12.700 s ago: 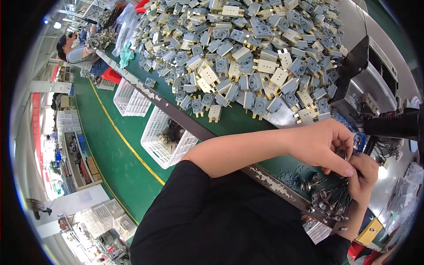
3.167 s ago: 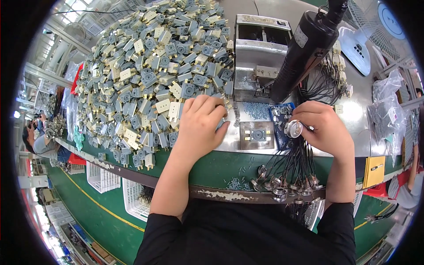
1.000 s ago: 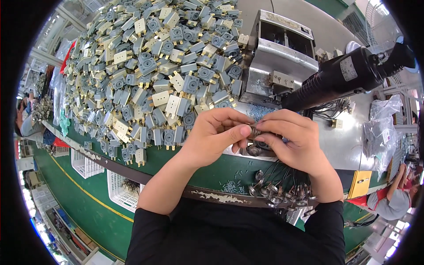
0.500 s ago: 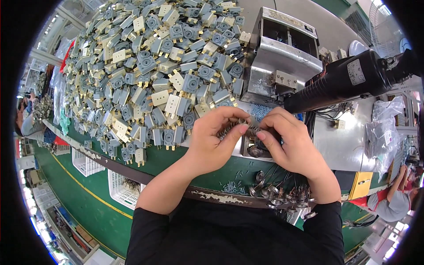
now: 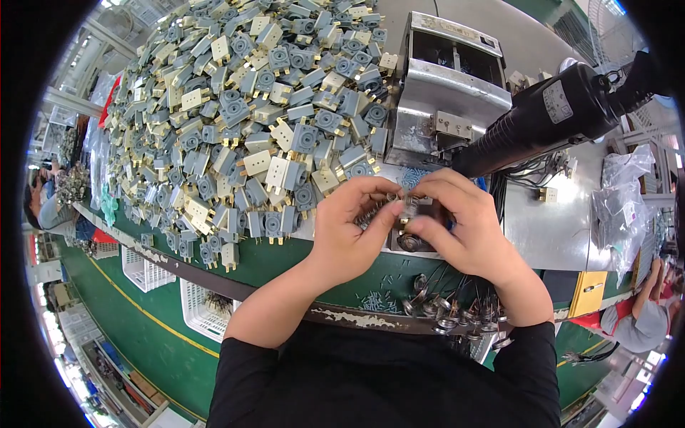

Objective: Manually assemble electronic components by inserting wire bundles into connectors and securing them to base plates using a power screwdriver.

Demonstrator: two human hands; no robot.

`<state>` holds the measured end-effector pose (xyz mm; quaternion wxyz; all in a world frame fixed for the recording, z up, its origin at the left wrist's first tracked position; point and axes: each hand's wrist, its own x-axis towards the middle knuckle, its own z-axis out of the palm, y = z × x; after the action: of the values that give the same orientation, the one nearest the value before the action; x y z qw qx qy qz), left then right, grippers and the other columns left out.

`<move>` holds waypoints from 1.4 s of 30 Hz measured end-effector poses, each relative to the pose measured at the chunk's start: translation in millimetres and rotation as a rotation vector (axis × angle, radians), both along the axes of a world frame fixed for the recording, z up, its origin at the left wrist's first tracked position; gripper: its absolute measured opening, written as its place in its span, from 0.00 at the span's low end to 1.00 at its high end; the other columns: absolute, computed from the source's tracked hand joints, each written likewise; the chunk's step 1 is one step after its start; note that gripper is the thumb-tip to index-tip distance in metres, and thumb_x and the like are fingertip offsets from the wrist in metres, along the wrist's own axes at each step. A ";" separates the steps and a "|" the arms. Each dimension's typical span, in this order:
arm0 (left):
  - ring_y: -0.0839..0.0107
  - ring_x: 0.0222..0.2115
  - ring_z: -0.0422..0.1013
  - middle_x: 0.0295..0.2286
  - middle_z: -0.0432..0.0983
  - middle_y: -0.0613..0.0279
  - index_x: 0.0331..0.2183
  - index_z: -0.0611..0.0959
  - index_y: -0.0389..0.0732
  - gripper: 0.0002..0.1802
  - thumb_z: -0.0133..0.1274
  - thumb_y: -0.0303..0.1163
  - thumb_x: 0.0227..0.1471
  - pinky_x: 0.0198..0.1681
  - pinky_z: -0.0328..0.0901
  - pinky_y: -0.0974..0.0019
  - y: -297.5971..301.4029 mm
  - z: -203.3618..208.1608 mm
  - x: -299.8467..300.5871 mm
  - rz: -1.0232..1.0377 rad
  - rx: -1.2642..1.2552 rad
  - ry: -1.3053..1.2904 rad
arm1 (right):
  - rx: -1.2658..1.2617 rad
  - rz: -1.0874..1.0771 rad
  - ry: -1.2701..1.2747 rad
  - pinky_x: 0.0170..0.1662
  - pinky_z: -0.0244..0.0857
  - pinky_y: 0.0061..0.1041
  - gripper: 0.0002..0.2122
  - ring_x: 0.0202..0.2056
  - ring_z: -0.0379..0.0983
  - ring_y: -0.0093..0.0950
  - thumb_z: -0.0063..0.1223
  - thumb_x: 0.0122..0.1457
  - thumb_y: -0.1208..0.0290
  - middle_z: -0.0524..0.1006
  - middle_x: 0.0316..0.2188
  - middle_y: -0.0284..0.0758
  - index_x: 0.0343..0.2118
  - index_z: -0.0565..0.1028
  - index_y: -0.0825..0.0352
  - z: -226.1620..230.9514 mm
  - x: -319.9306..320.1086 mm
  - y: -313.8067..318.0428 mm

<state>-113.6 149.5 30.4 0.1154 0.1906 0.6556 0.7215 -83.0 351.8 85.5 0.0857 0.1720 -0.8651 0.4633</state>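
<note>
My left hand [image 5: 349,232] is closed around small metal springs [image 5: 367,215], their coils showing between thumb and fingers. Close against it, my right hand [image 5: 464,225] pinches at a small shiny metal piece [image 5: 410,207], smeared by motion and too small to name. Both hands hover over the near bench edge. Below them a dark round metal part [image 5: 409,242] sits in a holder, partly hidden by my right fingers. Behind the fingertips lies a heap of small bluish screws [image 5: 414,177].
A large pile of grey and cream switch-like blocks [image 5: 271,128] covers the left bench. A metal screw-feeder machine [image 5: 453,85] and a black power screwdriver [image 5: 549,118] stand on the right. Loose screws [image 5: 378,301] and wired round metal parts [image 5: 457,314] lie nearest me.
The right thumb and fingers have shifted around the small metal piece between my hands, blurring it. My left hand keeps its hold on the springs. The whole view has shifted slightly.
</note>
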 end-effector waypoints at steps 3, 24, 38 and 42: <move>0.72 0.44 0.77 0.43 0.80 0.55 0.49 0.76 0.31 0.15 0.58 0.17 0.60 0.49 0.72 0.70 0.1 -0.7 1.7 -0.016 -0.006 0.039 | 0.040 0.000 -0.141 0.38 0.71 0.29 0.06 0.34 0.77 0.37 0.58 0.61 0.78 0.79 0.37 0.43 0.40 0.78 0.74 3.7 1.5 -0.3; 0.76 0.36 0.79 0.38 0.83 0.58 0.46 0.79 0.30 0.13 0.61 0.21 0.60 0.40 0.73 0.72 -2.7 8.2 -4.5 -0.082 0.060 -0.192 | 0.123 0.049 0.182 0.36 0.74 0.33 0.08 0.32 0.79 0.43 0.63 0.56 0.81 0.79 0.37 0.42 0.39 0.80 0.71 -7.2 -1.4 4.2; 0.66 0.30 0.80 0.34 0.84 0.52 0.41 0.85 0.34 0.14 0.65 0.16 0.50 0.33 0.73 0.68 -0.9 -3.0 -16.9 0.095 -0.066 0.936 | 0.099 -0.018 -0.114 0.28 0.66 0.41 0.08 0.25 0.73 0.46 0.58 0.62 0.75 0.73 0.25 0.44 0.27 0.75 0.72 -6.0 -0.4 7.3; 0.72 0.30 0.77 0.36 0.83 0.54 0.42 0.85 0.33 0.09 0.61 0.21 0.58 0.32 0.71 0.70 -4.0 6.5 -7.5 0.037 -0.166 0.516 | 0.236 -0.056 0.067 0.30 0.71 0.37 0.06 0.27 0.76 0.44 0.61 0.61 0.74 0.77 0.29 0.43 0.31 0.78 0.71 -12.9 -0.4 3.6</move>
<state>-121.1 145.5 36.8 -0.0533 0.3458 0.7237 0.5948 -83.4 355.3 72.6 0.1067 0.1721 -0.9148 0.3496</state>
